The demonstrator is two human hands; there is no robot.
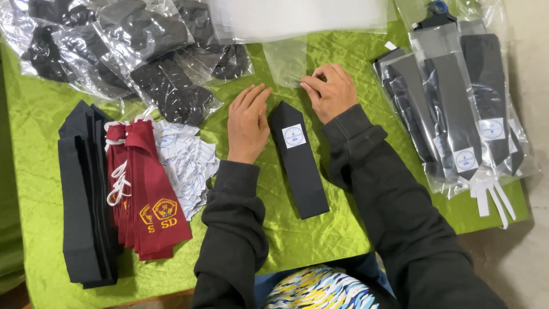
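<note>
The surface [320,229] has a shiny green cloth. On it lie a black tie [300,166], red ties [151,194], bagged ties [457,103] and paper labels [189,163].

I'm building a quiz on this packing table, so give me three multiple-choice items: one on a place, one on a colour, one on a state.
1. Where does the dark tie with the round sticker lie?
A. between the two hands
B. on the maroon ties
C. inside a bag

2. What colour is the cloth covering the table?
A. white
B. green
C. blue

3. How is the left hand?
A. clenched around a tie
B. flat, fingers extended
C. out of view

Answers: 1 A, it lies between the left hand and right hand. 2 B, bright green shows around everything. 3 B, its palm rests flat beside the tie.
</note>
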